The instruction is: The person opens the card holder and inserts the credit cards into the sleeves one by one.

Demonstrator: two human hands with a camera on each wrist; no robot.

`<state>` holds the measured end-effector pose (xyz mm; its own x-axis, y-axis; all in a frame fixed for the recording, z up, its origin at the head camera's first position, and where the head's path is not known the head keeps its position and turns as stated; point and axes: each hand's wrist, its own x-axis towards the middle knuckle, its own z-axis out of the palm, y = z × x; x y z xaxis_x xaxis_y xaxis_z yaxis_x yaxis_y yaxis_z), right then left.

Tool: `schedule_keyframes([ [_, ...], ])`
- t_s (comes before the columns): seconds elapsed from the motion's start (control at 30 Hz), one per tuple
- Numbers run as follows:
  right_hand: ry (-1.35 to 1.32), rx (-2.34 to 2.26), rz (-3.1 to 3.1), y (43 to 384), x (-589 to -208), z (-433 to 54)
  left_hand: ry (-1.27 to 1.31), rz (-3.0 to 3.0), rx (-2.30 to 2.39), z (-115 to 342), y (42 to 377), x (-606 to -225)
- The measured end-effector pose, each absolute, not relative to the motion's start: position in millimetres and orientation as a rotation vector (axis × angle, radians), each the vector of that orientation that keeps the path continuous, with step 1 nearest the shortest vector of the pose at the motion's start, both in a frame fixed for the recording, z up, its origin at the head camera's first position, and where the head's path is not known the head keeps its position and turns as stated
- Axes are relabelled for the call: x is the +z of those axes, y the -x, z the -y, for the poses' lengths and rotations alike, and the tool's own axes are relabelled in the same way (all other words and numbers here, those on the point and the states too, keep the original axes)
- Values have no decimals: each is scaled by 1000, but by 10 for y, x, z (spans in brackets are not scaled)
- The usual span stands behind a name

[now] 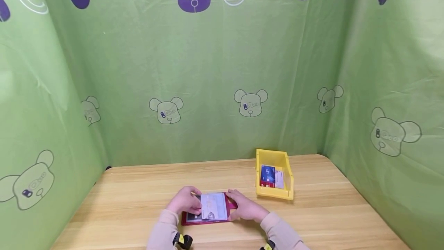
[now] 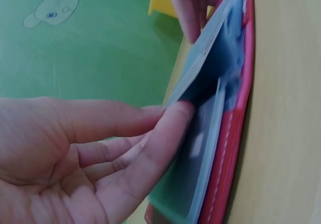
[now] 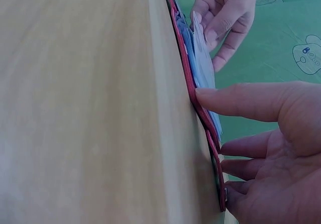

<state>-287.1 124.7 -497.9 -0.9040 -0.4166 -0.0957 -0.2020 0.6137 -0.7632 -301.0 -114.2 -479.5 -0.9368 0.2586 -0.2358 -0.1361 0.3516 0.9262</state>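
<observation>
A red card holder with clear sleeves lies opened out on the wooden table, its strap at the right end. Between thumb and forefinger, my left hand pinches the left edge of a pale card, which stands tilted up from the sleeves in the left wrist view. My right hand holds the holder's right end, the thumb on the near edge and the fingers by the far edge and strap. Whether the card sits inside a sleeve, I cannot tell.
A yellow bin stands at the back right of the table. Inside it lie a blue card, a pale card and something red. Green printed curtains enclose the table's back and sides.
</observation>
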Motion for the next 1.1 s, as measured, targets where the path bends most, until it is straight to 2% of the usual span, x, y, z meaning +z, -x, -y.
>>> schedule_keyframes([
  [0.6, 506, -1160, -2566, 2870, -4969, -1255, -197, -2492, 1522, 892, 2926, -4757],
  [1.1, 519, -1169, -2574, 2854, -4968, -1255, -180, -2525, 1457, 902, 2889, -4624],
])
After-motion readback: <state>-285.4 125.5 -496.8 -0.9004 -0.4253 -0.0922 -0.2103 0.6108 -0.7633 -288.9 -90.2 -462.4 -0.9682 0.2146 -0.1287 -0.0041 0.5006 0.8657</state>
